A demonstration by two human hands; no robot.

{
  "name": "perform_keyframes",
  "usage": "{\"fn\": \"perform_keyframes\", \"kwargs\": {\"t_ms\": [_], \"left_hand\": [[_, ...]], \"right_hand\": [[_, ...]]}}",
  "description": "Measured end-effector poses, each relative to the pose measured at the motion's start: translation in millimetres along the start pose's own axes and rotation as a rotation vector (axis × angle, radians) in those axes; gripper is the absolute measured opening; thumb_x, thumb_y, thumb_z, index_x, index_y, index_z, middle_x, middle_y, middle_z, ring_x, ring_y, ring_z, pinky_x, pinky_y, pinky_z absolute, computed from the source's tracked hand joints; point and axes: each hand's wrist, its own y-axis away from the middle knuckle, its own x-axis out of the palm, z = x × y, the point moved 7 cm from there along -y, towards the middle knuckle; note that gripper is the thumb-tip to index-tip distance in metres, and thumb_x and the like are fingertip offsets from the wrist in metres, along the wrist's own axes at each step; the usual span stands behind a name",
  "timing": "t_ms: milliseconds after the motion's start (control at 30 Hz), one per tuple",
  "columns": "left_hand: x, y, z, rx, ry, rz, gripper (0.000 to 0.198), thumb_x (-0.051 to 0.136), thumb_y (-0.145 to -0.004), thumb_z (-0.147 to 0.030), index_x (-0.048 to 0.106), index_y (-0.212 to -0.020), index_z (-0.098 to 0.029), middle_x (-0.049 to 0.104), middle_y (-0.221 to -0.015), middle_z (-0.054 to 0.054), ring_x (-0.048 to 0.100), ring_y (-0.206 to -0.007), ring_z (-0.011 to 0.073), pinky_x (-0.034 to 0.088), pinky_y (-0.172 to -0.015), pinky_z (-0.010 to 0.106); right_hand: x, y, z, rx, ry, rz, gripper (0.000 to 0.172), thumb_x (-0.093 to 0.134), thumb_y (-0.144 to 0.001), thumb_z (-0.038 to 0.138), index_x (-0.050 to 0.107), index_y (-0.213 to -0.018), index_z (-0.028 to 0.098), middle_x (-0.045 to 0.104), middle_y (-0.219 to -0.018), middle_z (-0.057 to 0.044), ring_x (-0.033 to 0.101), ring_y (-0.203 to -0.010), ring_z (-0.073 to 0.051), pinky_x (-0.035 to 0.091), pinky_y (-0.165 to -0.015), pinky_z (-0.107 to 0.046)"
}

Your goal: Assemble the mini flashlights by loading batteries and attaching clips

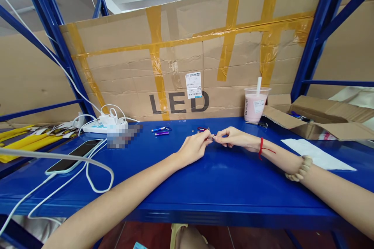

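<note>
Above the middle of the blue shelf, my left hand (193, 146) is closed around a small, slim metal tube (209, 139), mostly hidden by the fingers. My right hand (233, 137) pinches the right end of that same tube between thumb and fingertips. Just behind my left fingers lies a small red piece with a clip (202, 128), and left of it a tiny round silvery bit (193, 130). Further left rest a slim blue tube with a clip (159, 129) and a short purple tube (161, 134).
A pink drink cup with a straw (254, 106) stands at the back right, beside an open cardboard box (318, 124) and white paper (317, 154). On the left are a phone (74, 156), white cables, a power strip (102, 125) and yellow strips (41, 143). Cardboard (128, 70) walls the back.
</note>
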Motion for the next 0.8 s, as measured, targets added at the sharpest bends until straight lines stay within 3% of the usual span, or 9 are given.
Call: {"fn": "perform_keyframes", "kwargs": {"t_ms": [200,400,600,800], "left_hand": [[-0.7,-2.5,0.7,-0.001,0.040,-0.011,0.024,0.038,-0.089,-0.018,0.052,-0.106,-0.025,0.064,-0.105,0.000,0.059,-0.095,0.0171,0.045,-0.080,0.027],[1.1,-4.8,2.9,-0.066,-0.057,0.003,0.025,0.036,-0.090,-0.017,0.055,-0.104,-0.023,0.065,-0.101,0.002,0.060,-0.091,0.0182,0.045,-0.079,0.029],[-0.3,-4.9,7.6,-0.137,-0.145,-0.015,0.021,0.035,-0.090,-0.019,0.053,-0.100,-0.023,0.065,-0.093,0.002,0.059,-0.087,0.0182,0.045,-0.073,0.028],[-3.8,-5.5,15.8,-0.210,-0.077,-0.057,0.021,0.032,-0.091,-0.024,0.051,-0.102,-0.025,0.064,-0.099,0.002,0.059,-0.092,0.0189,0.044,-0.070,0.027]], "right_hand": [[0.4,-0.1,-4.7,0.051,-0.069,-0.039,0.047,0.064,-0.059,0.061,0.061,-0.062,0.014,0.045,-0.054,0.004,0.035,-0.051,-0.006,0.024,-0.047,-0.020],[-1.9,-2.9,-6.5,0.086,-0.073,-0.100,0.046,0.066,-0.057,0.059,0.066,-0.069,0.014,0.047,-0.053,0.004,0.035,-0.049,-0.005,0.024,-0.044,-0.019],[-7.3,-8.2,-2.0,-0.034,-0.004,-0.205,0.044,0.066,-0.059,0.056,0.068,-0.070,0.014,0.054,-0.057,0.001,0.042,-0.050,-0.007,0.030,-0.042,-0.018],[-11.9,-9.9,9.6,-0.193,0.046,-0.321,0.045,0.067,-0.062,0.050,0.065,-0.089,0.013,0.063,-0.073,-0.003,0.049,-0.046,-0.006,0.034,-0.036,-0.017]]}}
